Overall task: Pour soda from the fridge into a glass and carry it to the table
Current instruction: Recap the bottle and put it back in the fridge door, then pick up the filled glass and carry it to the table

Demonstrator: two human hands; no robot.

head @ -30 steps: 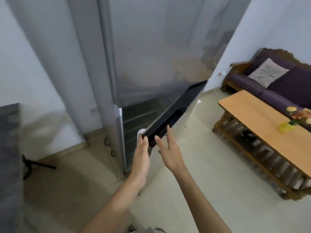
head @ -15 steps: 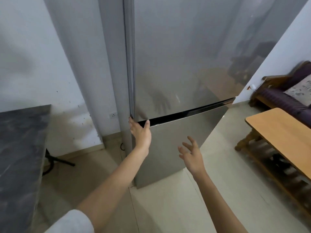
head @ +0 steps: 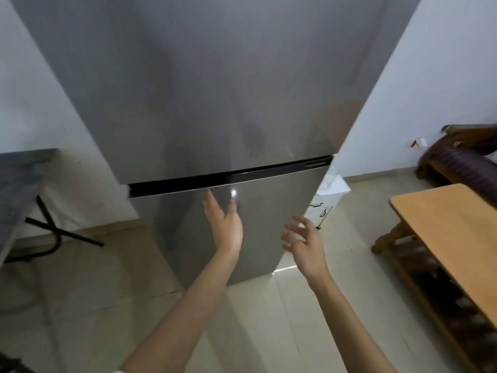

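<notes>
A tall grey steel fridge (head: 204,103) fills the middle of the head view, both doors shut, a dark gap between the upper and lower door. My left hand (head: 224,224) is flat and open against the lower door (head: 255,227), just under the gap. My right hand (head: 304,242) hovers open to its right, fingers spread, near the door's right edge and apart from it. The wooden table (head: 441,227) stands at the right. No soda or glass is in sight.
A dark stone counter (head: 18,179) on black crossed legs stands at the left. A purple sofa with a wooden frame (head: 462,160) sits at the far right by the white wall. Pale floor tiles (head: 269,319) run between fridge and table.
The lower fridge door swung from open to shut. My left hand slid from the door's left corner to its front. The view turned to face the fridge squarely.
</notes>
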